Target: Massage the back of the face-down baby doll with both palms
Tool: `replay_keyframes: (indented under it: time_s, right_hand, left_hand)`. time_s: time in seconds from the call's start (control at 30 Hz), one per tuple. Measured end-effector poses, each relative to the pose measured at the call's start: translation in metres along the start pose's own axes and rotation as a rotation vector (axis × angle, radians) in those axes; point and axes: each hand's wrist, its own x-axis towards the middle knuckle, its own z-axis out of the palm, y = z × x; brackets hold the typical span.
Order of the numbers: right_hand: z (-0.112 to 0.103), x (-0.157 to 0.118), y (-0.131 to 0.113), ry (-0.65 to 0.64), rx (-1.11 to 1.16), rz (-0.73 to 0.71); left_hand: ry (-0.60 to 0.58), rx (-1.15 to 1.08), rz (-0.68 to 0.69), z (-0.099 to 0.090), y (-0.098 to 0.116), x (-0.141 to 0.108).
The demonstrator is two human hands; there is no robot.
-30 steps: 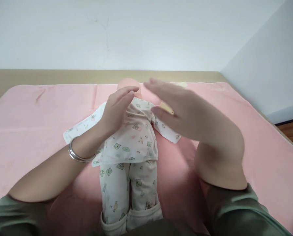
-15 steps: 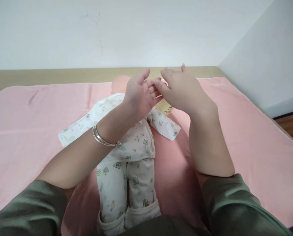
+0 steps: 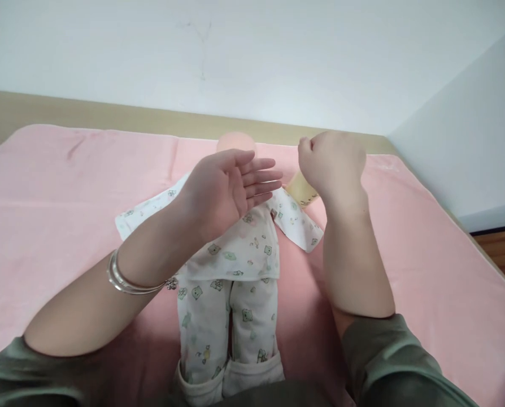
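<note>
My left hand is open, palm turned up, fingers stretched to the right, with nothing on it. It hovers over the upper part of a white printed baby top. To its right my right hand is curled into a fist, its back towards me, and no object shows in it. Matching trousers lie below the top, their cuffs towards me. A round peach-coloured head or ball shows behind my left hand. Partly hidden beside my right hand is a yellow item with dark print.
A pink cloth covers the surface under the clothes. Behind it run a beige edge and a white wall. Another wall and some brown wood stand at the right.
My hands have moved apart. My right hand has gone from spread fingers to a fist, and my left hand has shifted left and down. The view has turned slightly.
</note>
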Motion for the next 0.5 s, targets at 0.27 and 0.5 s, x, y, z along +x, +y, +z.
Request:
replay_keyframes:
  time_s: [0.27,0.5]
  right_hand:
    - [-0.012,0.001,-0.003,-0.126,-0.049,0.044]
    - [-0.008,-0.012,0.005,-0.021,0.112,-0.125]
  left_hand:
    - [0.030,-0.003,0.084,-0.021,0.018,-0.005]
    - [0.029,-0.010,0.120,-0.012,0.011,-0.018]
